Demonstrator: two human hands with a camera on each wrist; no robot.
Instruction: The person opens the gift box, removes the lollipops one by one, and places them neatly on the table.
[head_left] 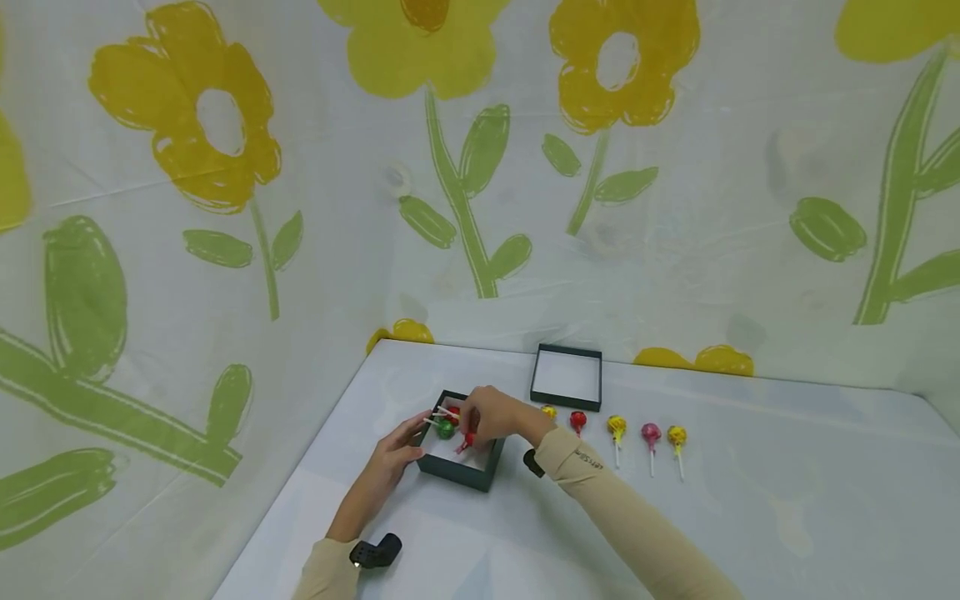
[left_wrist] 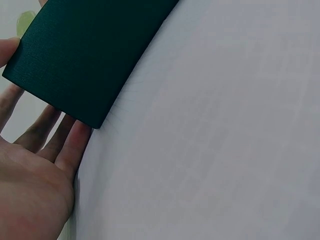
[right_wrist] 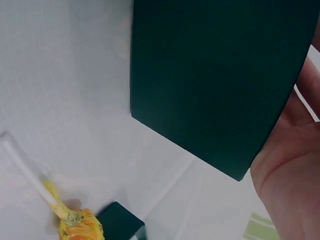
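A dark green, square, open-topped box (head_left: 453,473) with a white inner floor sits toward the left of the white table (head_left: 750,517). Inside, near its far left corner, lie a round green-wrapped lollipop (head_left: 445,430) and a red-wrapped one partly hidden behind it, with white sticks pointing left over the rim.

Beyond the box and to its right is a matching dark green tray-like lid (head_left: 566,404), white inside. Five lollipops lie in a row nearer the person — yellow (head_left: 549,412), red (head_left: 577,420), yellow (head_left: 617,425), pink (head_left: 651,432), yellow (head_left: 677,435). The right wrist hides the first one's stick, and that hand covers the box's far right corner.

The right hand (head_left: 489,414) reaches over the box, fingers bent down and pinching a red-wrapped lollipop (head_left: 469,438) above its floor. The left hand (head_left: 393,454) grips the box's left side — thumb at the rim, fingers along the outer wall.
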